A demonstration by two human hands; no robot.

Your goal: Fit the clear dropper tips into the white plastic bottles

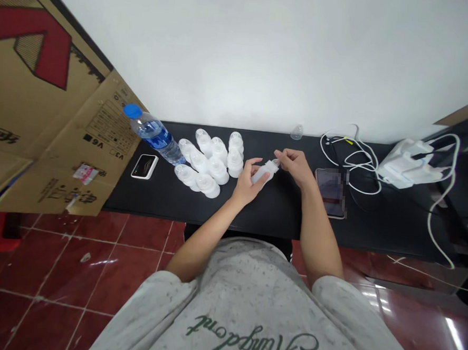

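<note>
In the head view my left hand [248,184] is wrapped round a small white plastic bottle [262,172], which tilts up to the right. My right hand [296,165] is pinched at the bottle's upper end, by its clear tip; whether its fingers hold a separate piece is too small to make out. Left of my hands stands a group of several white bottles [207,165] with rounded, translucent tops. A clear dome-shaped cap [297,132] lies at the back of the black table [271,214], near the wall.
A water bottle [155,133] with a blue cap and a small white device [144,167] are at the left, beside a large cardboard box [97,145]. To the right lie a phone [330,192], a coiled white cable [363,167] and a white plastic bag [407,163].
</note>
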